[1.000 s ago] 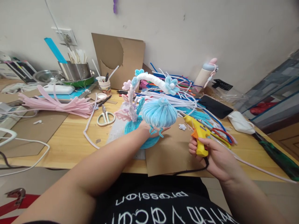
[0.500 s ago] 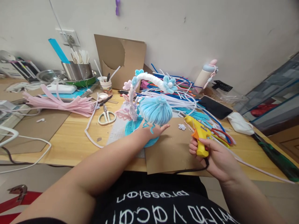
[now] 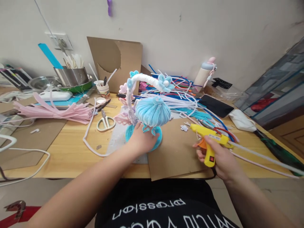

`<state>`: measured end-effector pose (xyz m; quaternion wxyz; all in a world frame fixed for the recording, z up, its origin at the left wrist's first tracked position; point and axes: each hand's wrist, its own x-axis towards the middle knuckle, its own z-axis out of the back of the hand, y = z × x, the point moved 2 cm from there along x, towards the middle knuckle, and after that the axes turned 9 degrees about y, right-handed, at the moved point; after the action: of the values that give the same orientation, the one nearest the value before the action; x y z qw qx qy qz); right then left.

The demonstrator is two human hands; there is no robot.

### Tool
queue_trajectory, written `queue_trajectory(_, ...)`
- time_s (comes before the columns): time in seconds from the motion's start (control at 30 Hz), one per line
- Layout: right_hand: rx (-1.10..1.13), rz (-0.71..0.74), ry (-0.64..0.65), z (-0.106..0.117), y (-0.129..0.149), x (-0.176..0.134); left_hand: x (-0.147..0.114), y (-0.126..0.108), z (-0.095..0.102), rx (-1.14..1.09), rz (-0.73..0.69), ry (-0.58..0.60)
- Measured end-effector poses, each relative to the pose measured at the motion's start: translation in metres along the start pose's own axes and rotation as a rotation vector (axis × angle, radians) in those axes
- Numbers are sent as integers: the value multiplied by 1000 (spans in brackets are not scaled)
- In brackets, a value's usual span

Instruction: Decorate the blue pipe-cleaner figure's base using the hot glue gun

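A lamp-shaped pipe-cleaner craft (image 3: 153,110) stands upright before me, with a pleated light-blue shade hanging from a white arched stem (image 3: 144,78) that carries pink and blue flowers. My left hand (image 3: 142,141) is under the shade, gripping the craft at its round turquoise base (image 3: 158,143); the shade and its curly trim partly hide the fingers. To the right, my right hand (image 3: 219,158) is wrapped round the handle of a yellow hot glue gun (image 3: 209,134). A white glue stick trails from its back, and its nozzle points left toward a small white flower (image 3: 184,128) on the cardboard.
Scissors (image 3: 106,123) and a pink pipe-cleaner bundle (image 3: 54,109) are on the left. Loose pipe cleaners (image 3: 175,101) pile up behind the craft. A phone (image 3: 216,106) and a bottle (image 3: 204,76) stand back right. Cardboard (image 3: 175,158) covers the table's front edge.
My left hand has moved from under the shade, palm up, down onto the base. The glue gun has turned more level and shifted slightly right. The camera view has shifted slightly.
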<state>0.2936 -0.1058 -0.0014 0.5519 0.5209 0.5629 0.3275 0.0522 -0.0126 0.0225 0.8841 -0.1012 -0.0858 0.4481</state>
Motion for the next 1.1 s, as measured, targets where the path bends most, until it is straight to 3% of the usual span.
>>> queue_trajectory(0.1,-415,22,5,-3,-5,-6,-35,19,8,-39,91,-71)
queue_trajectory(0.13,-512,17,25,-8,-7,-9,-44,27,10,-91,136,-163)
queue_trajectory(0.2,-648,6,93,-23,-8,-14,-57,41,10,-163,169,-277)
queue_trajectory(0.27,-740,80,152,-44,-7,-17,-64,50,7,-208,148,-317)
queue_trajectory(0.4,-940,402,309,-85,-4,-18,-66,54,-1,-195,101,-306)
queue_trajectory(0.53,-1148,544,327,-106,-7,-15,-70,52,-6,-186,135,-267)
queue_trajectory(0.77,-1327,520,264,-127,-3,-5,-75,50,-11,-164,108,-219)
queue_trajectory(0.93,-1437,515,143,-135,3,2,-75,51,-13,-157,91,-214)
queue_trajectory(1.1,-1526,465,142,-140,6,3,-75,51,-13,-152,95,-225)
